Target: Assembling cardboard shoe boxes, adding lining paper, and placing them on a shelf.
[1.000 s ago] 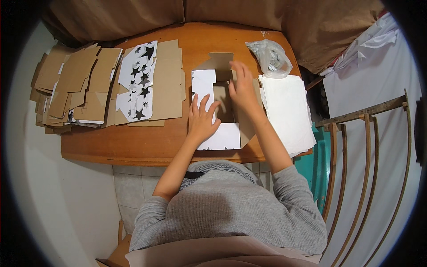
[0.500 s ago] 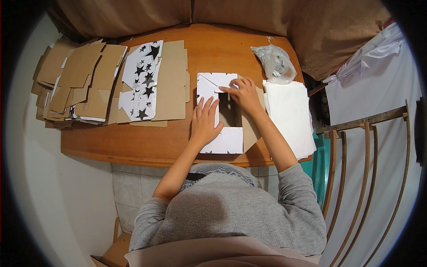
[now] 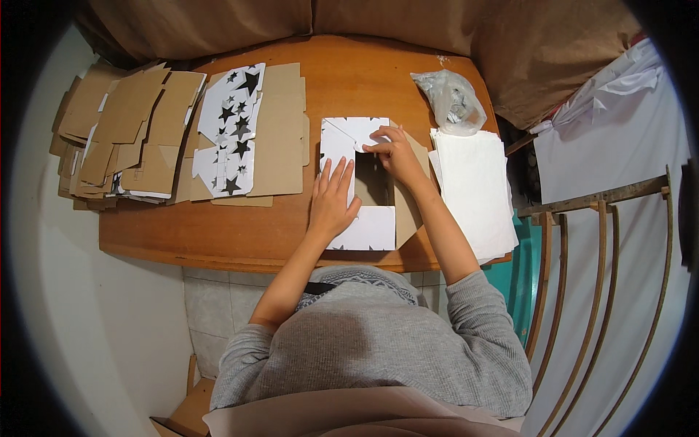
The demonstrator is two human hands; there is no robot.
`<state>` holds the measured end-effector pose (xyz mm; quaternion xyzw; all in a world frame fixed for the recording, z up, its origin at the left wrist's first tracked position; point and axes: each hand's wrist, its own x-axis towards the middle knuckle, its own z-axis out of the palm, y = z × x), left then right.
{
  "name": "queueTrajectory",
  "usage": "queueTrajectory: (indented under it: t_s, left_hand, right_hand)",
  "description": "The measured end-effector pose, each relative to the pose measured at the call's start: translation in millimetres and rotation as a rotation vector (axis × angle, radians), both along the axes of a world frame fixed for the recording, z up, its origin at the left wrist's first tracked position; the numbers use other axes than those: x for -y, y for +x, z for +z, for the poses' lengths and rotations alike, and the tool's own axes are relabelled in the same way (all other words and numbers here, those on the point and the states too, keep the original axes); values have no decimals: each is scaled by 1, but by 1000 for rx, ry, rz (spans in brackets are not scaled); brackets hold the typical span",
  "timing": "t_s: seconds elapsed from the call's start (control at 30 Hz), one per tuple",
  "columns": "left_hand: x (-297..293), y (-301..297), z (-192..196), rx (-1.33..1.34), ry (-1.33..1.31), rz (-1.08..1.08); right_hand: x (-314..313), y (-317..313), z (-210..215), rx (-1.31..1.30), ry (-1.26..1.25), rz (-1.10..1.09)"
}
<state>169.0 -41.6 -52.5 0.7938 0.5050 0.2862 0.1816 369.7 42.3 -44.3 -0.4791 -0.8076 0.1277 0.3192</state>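
Observation:
In front of me on the table lies a white cardboard box (image 3: 371, 230) with black stars along its edges. Its middle is an opening onto a brown inside, and a brown flap (image 3: 407, 207) spreads out on its right. My left hand (image 3: 334, 202) rests on the box's left panel with fingers stretched out flat. At the upper edge of the opening, my right hand (image 3: 395, 156) pinches the white top flap (image 3: 349, 133) between thumb and fingers. The fingertips partly hide the flap's edge.
Stacked flat cardboard pieces (image 3: 120, 131) cover the table's left side. A star-printed white cut-out (image 3: 234, 124) lies on brown cardboard beside them. To the right are a pile of white sheets (image 3: 475, 193) and a clear plastic bag (image 3: 453, 104). A wooden rack (image 3: 601, 247) stands beyond the table's right edge.
My right hand has shifted slightly, its fingers curling more closely at the flap's edge. The left hand stays flat on the box.

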Motion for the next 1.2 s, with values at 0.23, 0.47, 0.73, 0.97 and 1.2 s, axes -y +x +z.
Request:
queueTrajectory:
  t_s: [0.23,0.47,0.73,0.97,1.2]
  left_hand:
    - [-2,-1,-5,58,32,-4]
    - [0,9,-3,-198,34,28]
    - [0,10,-4,-169,18,31]
    - [0,8,-3,-145,22,31]
    - [0,8,-5,-49,27,35]
  right_hand:
    - [0,2,-3,29,-8,19]
    - [25,-4,7,226,7,-23]
    - [78,16,1,-215,-194,-752]
    - [111,31,23,-503,-358,-528]
    - [126,-32,51,-315,-129,-211]
